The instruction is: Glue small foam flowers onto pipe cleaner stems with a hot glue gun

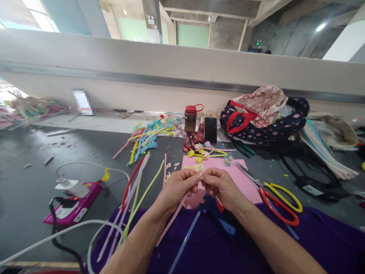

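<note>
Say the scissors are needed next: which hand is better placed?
Probably the right hand: the scissors lie on its side, handles beside that forearm. The left hand holds the pink stem and would have to cross over.

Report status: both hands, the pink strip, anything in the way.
Left hand gripping pink strip. Right hand pinched, fingertips meeting left's. Blue tool close below hands; scissors off right, clear.

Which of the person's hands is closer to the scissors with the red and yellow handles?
The right hand. It is a little left of the scissors; the left hand is farther off, on the far side of the right hand from them.
</note>
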